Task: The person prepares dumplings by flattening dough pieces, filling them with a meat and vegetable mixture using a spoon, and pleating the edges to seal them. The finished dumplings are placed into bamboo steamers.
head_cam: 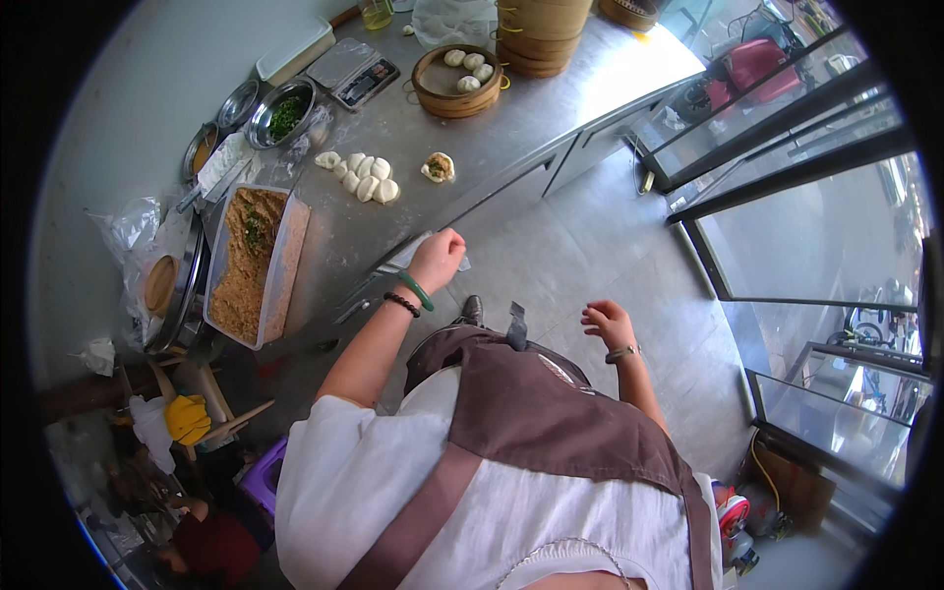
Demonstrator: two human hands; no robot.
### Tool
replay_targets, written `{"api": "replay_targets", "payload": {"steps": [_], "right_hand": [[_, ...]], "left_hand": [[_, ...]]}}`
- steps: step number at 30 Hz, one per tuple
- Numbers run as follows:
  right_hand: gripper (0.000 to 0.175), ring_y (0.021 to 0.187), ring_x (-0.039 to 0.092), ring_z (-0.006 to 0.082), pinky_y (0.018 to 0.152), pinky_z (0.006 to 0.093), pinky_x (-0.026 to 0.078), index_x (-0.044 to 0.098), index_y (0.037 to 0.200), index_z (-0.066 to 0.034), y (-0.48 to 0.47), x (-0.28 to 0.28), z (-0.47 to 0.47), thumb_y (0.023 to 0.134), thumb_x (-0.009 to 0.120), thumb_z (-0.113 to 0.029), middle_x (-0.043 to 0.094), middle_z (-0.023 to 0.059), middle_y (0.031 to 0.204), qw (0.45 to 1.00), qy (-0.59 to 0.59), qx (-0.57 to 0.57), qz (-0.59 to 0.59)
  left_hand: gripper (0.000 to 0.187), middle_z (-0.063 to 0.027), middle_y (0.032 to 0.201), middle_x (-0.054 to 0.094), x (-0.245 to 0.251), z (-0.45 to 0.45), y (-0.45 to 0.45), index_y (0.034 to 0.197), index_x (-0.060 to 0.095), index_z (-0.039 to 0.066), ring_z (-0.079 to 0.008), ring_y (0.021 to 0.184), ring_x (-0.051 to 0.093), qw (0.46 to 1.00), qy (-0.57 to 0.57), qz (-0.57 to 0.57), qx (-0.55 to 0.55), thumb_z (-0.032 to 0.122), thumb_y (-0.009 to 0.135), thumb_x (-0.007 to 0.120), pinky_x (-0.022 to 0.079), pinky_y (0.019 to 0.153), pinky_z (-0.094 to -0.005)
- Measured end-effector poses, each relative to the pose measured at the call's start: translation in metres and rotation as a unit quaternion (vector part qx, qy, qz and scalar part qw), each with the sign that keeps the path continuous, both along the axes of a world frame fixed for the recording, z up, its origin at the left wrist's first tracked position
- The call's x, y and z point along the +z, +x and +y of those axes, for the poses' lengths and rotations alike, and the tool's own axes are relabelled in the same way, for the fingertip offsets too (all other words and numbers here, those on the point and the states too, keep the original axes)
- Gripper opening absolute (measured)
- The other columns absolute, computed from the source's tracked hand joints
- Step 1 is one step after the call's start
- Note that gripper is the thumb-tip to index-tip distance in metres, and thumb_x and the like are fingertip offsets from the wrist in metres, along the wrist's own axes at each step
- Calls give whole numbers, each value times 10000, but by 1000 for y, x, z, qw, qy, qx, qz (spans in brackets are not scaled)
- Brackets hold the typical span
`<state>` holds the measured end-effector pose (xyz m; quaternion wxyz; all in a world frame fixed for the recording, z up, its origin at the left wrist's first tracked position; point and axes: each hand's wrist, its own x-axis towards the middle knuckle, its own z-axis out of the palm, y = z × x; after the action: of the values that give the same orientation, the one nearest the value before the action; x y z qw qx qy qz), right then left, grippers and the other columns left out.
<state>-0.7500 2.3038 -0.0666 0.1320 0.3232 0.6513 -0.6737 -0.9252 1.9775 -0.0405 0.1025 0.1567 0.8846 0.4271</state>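
My left hand (439, 258), with a green bangle and a dark bead bracelet at the wrist, hangs just off the steel counter's front edge. Its fingers are curled, hiding whether anything is inside. A pale, flat item (404, 257) shows behind it, too unclear to name. Out to my right, over the floor, my right hand (609, 323) holds nothing and has loosely bent fingers. On the counter (383, 136) lies a dough wrapper with filling (439, 168), unsealed. Left of it sit several dough pieces (366, 177). A plastic tub of minced filling (247, 265) with chopped greens stands nearer me.
A bamboo steamer (435, 96) holds several buns beside stacked steamers (542, 37). A digital scale (354, 74) and a steel bowl of chopped greens (284, 118) stand toward the wall. Glass doors (804, 243) are at right. Another person (214, 546) is at lower left.
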Motion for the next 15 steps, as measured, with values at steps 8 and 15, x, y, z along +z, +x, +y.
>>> {"api": "replay_targets", "payload": {"steps": [8, 15], "right_hand": [[416, 846, 651, 206, 668, 300, 539, 573, 1114, 43, -250, 21, -106, 780, 672, -185, 651, 142, 1002, 959, 121, 233, 109], [559, 893, 646, 305, 796, 357, 509, 573, 1128, 24, -350, 4, -168, 700, 706, -310, 659, 184, 980, 898, 211, 374, 97]], "left_hand": [[205, -153, 859, 620, -30, -35, -93, 1005, 567, 7, -308, 816, 609, 981, 45, 3, 187, 86, 818, 592, 493, 715, -390], [155, -178, 852, 622, -36, -25, -135, 941, 591, -13, -346, 821, 600, 977, -9, 11, 212, 59, 806, 571, 486, 718, -410]]}}
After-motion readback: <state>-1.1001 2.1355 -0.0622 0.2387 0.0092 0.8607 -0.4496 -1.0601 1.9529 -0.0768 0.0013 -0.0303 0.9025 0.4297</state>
